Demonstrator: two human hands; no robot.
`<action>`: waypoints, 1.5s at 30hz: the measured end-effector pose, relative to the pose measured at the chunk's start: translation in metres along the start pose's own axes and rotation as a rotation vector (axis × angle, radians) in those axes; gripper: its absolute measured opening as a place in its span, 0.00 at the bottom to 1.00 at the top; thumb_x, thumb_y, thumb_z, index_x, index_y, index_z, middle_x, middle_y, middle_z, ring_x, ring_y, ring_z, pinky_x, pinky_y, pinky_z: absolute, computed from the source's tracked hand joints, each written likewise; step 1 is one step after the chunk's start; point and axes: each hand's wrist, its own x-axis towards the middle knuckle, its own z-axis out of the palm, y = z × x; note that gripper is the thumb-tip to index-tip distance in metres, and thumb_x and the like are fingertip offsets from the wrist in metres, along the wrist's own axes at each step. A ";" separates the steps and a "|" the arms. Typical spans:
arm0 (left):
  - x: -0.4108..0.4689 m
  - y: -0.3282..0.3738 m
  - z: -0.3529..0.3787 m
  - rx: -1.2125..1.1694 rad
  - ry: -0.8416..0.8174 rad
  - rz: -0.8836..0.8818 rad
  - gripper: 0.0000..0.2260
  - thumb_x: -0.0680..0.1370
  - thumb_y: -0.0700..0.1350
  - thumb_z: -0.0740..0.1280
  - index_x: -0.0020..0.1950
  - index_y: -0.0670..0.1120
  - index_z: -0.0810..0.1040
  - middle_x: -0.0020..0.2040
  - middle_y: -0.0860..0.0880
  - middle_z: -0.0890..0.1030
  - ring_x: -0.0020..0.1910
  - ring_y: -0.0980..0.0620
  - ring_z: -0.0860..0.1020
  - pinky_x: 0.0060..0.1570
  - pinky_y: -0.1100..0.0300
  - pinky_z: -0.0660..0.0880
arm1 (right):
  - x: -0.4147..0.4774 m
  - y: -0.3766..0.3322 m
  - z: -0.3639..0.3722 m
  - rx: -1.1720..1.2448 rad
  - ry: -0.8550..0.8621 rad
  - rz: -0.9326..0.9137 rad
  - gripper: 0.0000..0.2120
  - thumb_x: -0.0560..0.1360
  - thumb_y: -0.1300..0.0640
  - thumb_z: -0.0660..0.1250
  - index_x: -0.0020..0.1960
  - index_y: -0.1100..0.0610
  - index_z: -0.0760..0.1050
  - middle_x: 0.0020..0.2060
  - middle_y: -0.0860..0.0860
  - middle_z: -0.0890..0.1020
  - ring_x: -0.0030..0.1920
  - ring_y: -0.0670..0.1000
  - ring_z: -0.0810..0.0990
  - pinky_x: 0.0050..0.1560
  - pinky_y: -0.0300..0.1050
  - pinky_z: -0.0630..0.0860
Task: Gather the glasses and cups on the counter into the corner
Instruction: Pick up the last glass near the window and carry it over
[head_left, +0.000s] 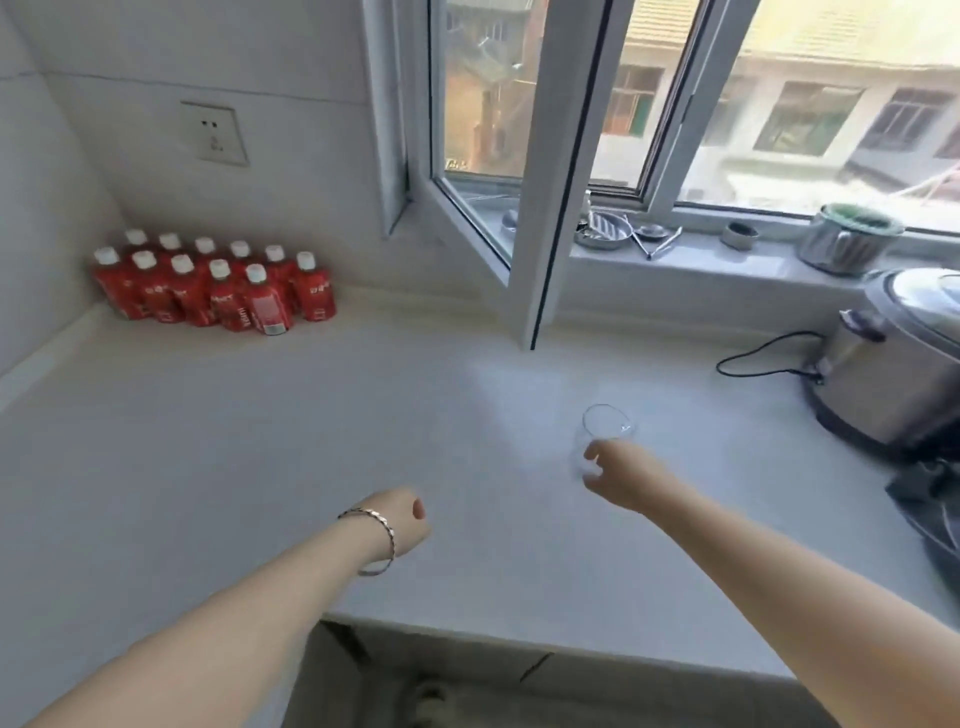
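right hand (621, 475) wrapped around a clear glass (602, 434) on the white counter (260, 441) near the rice cooker (893, 364), far from the corner's red bottles (213, 283); left hand (402, 522) curled loosely, holding nothing

Twelve red bottles (213, 283) with white caps crowd the corner of the worktop (260, 441). One clear glass (602, 431) out in the middle. One rice cooker (893, 364) on the right. One wall socket (214, 133). Two hands: left (400, 522), right (621, 475).
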 end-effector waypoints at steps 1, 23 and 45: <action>0.016 0.005 -0.005 0.020 -0.005 0.021 0.03 0.76 0.45 0.60 0.47 0.50 0.72 0.46 0.49 0.74 0.45 0.49 0.71 0.48 0.61 0.69 | 0.012 0.007 -0.005 0.007 0.035 0.020 0.22 0.76 0.55 0.62 0.69 0.55 0.66 0.67 0.54 0.71 0.65 0.56 0.72 0.62 0.48 0.70; 0.063 -0.042 -0.031 -0.123 0.035 -0.150 0.10 0.77 0.45 0.59 0.55 0.46 0.75 0.50 0.49 0.76 0.47 0.50 0.73 0.47 0.62 0.68 | 0.086 -0.009 -0.019 -0.282 -0.119 -0.200 0.42 0.63 0.39 0.71 0.71 0.49 0.58 0.60 0.51 0.69 0.48 0.55 0.78 0.42 0.42 0.70; -0.462 -0.222 0.212 -0.591 0.374 -1.148 0.01 0.77 0.45 0.59 0.46 0.50 0.69 0.51 0.48 0.76 0.48 0.51 0.72 0.55 0.59 0.72 | -0.337 -0.335 0.146 -0.368 -0.301 -1.463 0.43 0.63 0.35 0.70 0.71 0.53 0.60 0.64 0.49 0.69 0.59 0.54 0.77 0.58 0.48 0.75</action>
